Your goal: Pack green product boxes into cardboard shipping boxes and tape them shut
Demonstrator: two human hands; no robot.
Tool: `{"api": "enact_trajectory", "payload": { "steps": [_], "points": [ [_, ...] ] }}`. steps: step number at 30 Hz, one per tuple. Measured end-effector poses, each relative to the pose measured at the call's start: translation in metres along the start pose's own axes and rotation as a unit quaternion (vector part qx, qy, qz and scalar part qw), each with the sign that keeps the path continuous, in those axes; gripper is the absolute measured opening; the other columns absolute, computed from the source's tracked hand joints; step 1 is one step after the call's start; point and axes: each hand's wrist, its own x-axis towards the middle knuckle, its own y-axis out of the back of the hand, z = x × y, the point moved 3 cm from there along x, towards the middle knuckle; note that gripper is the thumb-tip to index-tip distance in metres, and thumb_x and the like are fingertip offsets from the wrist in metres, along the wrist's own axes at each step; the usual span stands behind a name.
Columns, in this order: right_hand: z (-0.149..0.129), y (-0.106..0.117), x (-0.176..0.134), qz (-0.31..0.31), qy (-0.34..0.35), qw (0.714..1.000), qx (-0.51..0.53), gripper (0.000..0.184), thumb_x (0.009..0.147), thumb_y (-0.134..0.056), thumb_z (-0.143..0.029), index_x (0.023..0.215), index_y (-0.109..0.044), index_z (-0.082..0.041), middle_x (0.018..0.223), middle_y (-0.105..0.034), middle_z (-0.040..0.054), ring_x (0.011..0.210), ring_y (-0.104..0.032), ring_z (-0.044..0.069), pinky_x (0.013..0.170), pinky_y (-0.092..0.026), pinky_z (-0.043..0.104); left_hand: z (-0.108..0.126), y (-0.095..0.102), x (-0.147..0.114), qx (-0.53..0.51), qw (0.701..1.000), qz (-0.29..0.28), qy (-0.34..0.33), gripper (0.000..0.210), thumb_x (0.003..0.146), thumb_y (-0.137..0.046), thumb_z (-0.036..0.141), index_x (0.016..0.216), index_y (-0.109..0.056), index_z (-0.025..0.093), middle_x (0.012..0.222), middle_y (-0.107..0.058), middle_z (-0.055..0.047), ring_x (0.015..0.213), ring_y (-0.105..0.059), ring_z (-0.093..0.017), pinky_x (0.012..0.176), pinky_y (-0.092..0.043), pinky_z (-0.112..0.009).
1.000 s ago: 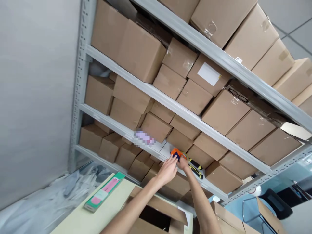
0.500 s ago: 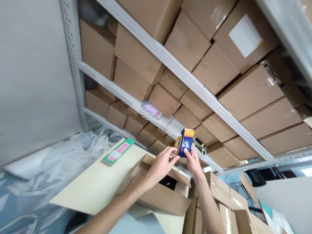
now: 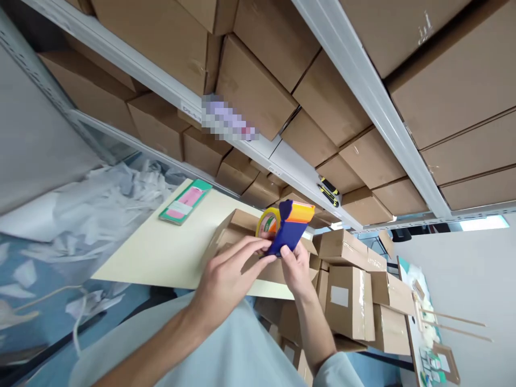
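tape dispenser [image 3: 291, 233], long axis slanting, orange end [image 3: 302, 212] uppermost, fingers [image 3: 286, 253] at base

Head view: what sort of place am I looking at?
Probably a storeroom or packing area: metal shelving loaded with cardboard boxes, more stacked cartons at the picture's right, and a handheld tape dispenser.
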Motion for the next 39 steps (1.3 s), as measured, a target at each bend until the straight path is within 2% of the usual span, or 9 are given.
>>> {"api": "enact_trajectory", "payload": {
  "steps": [5,9,13,15,20,24,30,34,39],
  "points": [
    [-0.008,-0.003,-0.007,-0.026,-0.018,0.997,-0.071,0.065,0.100,-0.061,-0.083,0.107,-0.079,-0.021,0.094,-0.081,0.0097,0.086,-0.078,0.028,0.087,-0.068,0.044,-0.001,0.009,-0.011,0.014,0.999,-0.029,-0.007,0.022,0.108,-0.064,0.042,0.116,-0.080,0.029,0.111,-0.085,-0.004,0.100,-0.083,-0.023,0.097,-0.068,-0.033],
    [-0.022,0.001,-0.015,-0.041,0.041,0.981,-0.187,0.044,0.107,-0.063,-0.064,0.113,-0.076,-0.022,0.099,-0.079,0.0097,0.092,-0.075,0.027,0.088,-0.066,0.041,0.010,0.037,-0.006,0.045,0.999,0.006,-0.018,0.019,0.104,-0.066,0.033,0.118,-0.078,0.030,0.106,-0.082,-0.003,0.093,-0.080,-0.022,0.094,-0.068,-0.035],
    [-0.039,0.016,-0.016,-0.102,0.179,0.916,-0.345,0.007,0.107,-0.062,-0.028,0.106,-0.067,-0.024,0.098,-0.073,0.0086,0.092,-0.069,0.026,0.090,-0.060,0.042,0.030,0.075,0.005,0.067,0.993,0.070,-0.066,0.041,0.100,-0.067,0.023,0.139,-0.069,0.034,0.119,-0.077,-0.004,0.104,-0.077,-0.023,0.101,-0.068,-0.041],
    [-0.047,0.022,-0.013,-0.121,0.249,0.872,-0.404,0.005,0.104,-0.059,-0.021,0.103,-0.063,-0.025,0.092,-0.069,0.0062,0.086,-0.066,0.024,0.090,-0.058,0.042,0.038,0.084,0.009,0.077,0.989,0.065,-0.107,0.045,0.100,-0.069,0.023,0.142,-0.067,0.037,0.125,-0.076,-0.003,0.113,-0.076,-0.024,0.108,-0.066,-0.046],
    [-0.063,0.028,-0.010,-0.134,0.352,0.809,-0.452,0.013,0.103,-0.055,-0.015,0.109,-0.062,-0.024,0.090,-0.068,0.0049,0.083,-0.065,0.023,0.087,-0.055,0.040,0.042,0.086,0.012,0.077,0.982,0.017,-0.170,0.042,0.102,-0.071,0.024,0.141,-0.067,0.036,0.121,-0.079,-0.001,0.114,-0.076,-0.024,0.107,-0.065,-0.048],
    [-0.070,0.030,-0.014,-0.133,0.375,0.777,-0.487,0.015,0.102,-0.053,-0.013,0.104,-0.061,-0.026,0.086,-0.067,0.0032,0.078,-0.063,0.023,0.085,-0.055,0.039,0.044,0.088,0.010,0.047,0.985,-0.014,-0.167,0.048,0.100,-0.067,0.022,0.145,-0.067,0.039,0.123,-0.081,0.000,0.115,-0.076,-0.024,0.105,-0.067,-0.046],
    [-0.077,0.031,-0.019,-0.136,0.381,0.753,-0.518,0.022,0.103,-0.049,-0.007,0.097,-0.057,-0.027,0.085,-0.068,0.0040,0.081,-0.063,0.022,0.082,-0.055,0.037,0.050,0.088,0.007,0.048,0.978,-0.039,-0.201,0.054,0.098,-0.063,0.016,0.146,-0.069,0.040,0.123,-0.084,0.003,0.114,-0.078,-0.025,0.101,-0.070,-0.047],
    [-0.086,0.028,-0.023,-0.124,0.399,0.739,-0.529,0.024,0.103,-0.048,-0.005,0.096,-0.054,-0.027,0.083,-0.067,0.0031,0.079,-0.062,0.022,0.081,-0.053,0.036,0.054,0.084,0.007,0.052,0.970,-0.047,-0.233,0.057,0.098,-0.061,0.011,0.147,-0.070,0.038,0.121,-0.085,0.004,0.110,-0.078,-0.023,0.098,-0.070,-0.041],
    [-0.093,0.027,-0.029,-0.112,0.415,0.714,-0.552,0.024,0.103,-0.051,-0.003,0.093,-0.053,-0.025,0.081,-0.066,0.0014,0.075,-0.060,0.020,0.080,-0.050,0.035,0.059,0.086,0.007,0.030,0.973,-0.046,-0.224,0.065,0.096,-0.061,0.004,0.151,-0.069,0.037,0.118,-0.086,0.004,0.108,-0.079,-0.020,0.101,-0.067,-0.035]
  ]
}}
